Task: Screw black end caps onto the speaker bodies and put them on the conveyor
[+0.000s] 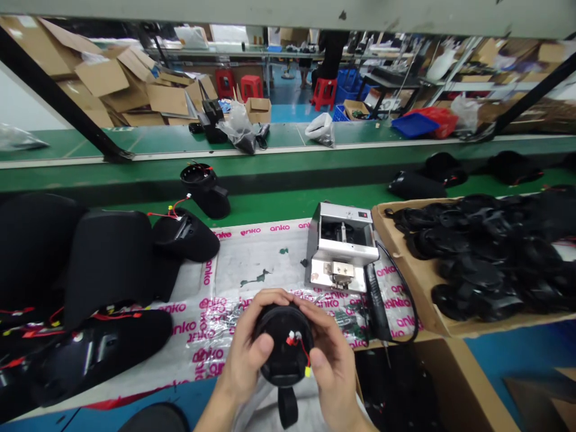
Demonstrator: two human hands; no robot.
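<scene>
Both hands are wrapped around a black round speaker housing at the front edge of the table. My left hand grips its left side, with the thumb on the rim. My right hand closes around the right side. The housing's round end faces me, showing a small white connector, red wires and a yellow-tipped plug. A black strap hangs from its lower side. Just beyond my right hand lies a black electric screwdriver, beside a silver screw feeder.
Several black fabric-covered housings with red wires crowd the left side. Another housing stands behind them. At right, a cardboard tray holds black plastic parts, above an open box. Plastic bags lie on the back ledge.
</scene>
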